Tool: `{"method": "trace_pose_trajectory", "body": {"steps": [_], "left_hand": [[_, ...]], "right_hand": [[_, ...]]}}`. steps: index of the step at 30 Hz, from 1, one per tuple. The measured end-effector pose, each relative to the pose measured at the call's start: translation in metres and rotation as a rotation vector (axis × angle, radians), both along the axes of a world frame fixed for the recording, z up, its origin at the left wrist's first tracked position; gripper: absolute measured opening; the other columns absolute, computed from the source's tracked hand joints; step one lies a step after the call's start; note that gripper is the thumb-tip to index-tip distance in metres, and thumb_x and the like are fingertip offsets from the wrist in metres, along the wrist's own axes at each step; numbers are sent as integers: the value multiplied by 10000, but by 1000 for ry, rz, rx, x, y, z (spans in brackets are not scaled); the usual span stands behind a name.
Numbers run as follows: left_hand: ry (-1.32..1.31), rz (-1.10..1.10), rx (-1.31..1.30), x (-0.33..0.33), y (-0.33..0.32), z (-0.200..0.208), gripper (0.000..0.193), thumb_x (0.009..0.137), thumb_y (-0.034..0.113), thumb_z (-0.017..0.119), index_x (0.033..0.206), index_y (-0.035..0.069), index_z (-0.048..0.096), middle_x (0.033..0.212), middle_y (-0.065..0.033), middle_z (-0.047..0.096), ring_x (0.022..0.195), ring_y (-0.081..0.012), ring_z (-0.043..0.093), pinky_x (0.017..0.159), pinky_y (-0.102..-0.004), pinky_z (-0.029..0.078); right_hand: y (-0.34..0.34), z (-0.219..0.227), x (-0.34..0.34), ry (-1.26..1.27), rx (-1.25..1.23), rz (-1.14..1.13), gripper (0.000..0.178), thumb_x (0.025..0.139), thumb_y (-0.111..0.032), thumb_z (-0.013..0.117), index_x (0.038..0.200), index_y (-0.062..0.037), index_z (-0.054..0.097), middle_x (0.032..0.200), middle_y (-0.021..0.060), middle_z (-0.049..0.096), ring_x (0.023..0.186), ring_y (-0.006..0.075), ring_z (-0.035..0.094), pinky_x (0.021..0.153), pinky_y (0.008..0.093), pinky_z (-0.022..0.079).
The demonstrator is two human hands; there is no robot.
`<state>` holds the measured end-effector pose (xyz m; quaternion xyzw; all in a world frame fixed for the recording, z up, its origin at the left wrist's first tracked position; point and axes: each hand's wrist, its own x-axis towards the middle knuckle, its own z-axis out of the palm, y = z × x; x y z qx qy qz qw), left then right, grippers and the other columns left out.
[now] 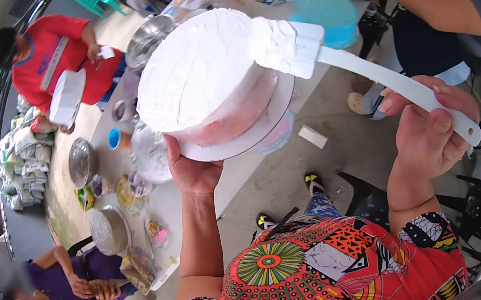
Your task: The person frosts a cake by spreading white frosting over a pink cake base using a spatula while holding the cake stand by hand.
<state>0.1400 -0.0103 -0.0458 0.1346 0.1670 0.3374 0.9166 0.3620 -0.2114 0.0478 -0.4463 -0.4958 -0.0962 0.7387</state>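
A round cake (199, 71) is tilted up in front of me, its top thickly coated in white frosting. Pinkish-brown shows through the thin coat on its near side. It rests on a thin white round cake board (245, 141). My left hand (197, 173) grips that board from below, thumb at the rim and the other fingers hidden beneath. My right hand (424, 129) is closed around the handle of a white spatula (377, 73). Its blade, loaded with frosting (277, 45), lies at the cake's right upper edge.
A long table (190, 209) runs behind the cake, bearing a metal bowl (83, 162), an orange-and-blue cup (118, 138) and a blue cake (325, 18). A person in red (57, 60) holds another white cake. Others stand at lower left and upper right. Dark chairs (469, 207) stand at my right.
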Motion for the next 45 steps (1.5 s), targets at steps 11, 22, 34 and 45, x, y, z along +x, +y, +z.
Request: {"method": "trace_pose_trajectory", "body": {"steps": [11, 22, 34, 45], "left_hand": [[111, 31, 60, -9, 33, -10, 569, 795, 496, 412, 1214, 112, 372, 1196, -87, 442, 1075, -250, 442, 879, -400, 389], [97, 100, 81, -33, 39, -11, 558, 781, 497, 440, 1208, 142, 381, 1214, -50, 430, 1092, -246, 428, 879, -408, 382], [-104, 281, 90, -159, 34, 29, 542, 809, 527, 351, 1192, 146, 394, 1180, -41, 460, 1040, -224, 477, 800, -384, 454], [-224, 343, 225, -278, 11, 36, 546, 822, 524, 312, 1185, 123, 390, 1161, -65, 468, 1012, -230, 496, 744, -380, 483]], "right_hand": [[19, 5, -39, -177, -112, 14, 291, 863, -341, 401, 1013, -95, 360, 803, 245, 524, 503, 251, 523, 494, 348, 478], [37, 9, -51, -145, -150, 143, 263, 852, -322, 438, 992, -102, 401, 773, 237, 538, 560, 251, 544, 542, 358, 481], [71, 46, -127, -221, 181, 273, 168, 838, -80, 451, 972, -3, 384, 809, 205, 536, 653, 225, 577, 580, 294, 475], [60, 53, -224, -202, 18, 403, 171, 788, 44, 487, 955, 39, 452, 862, 136, 530, 685, 177, 591, 622, 246, 484]]}}
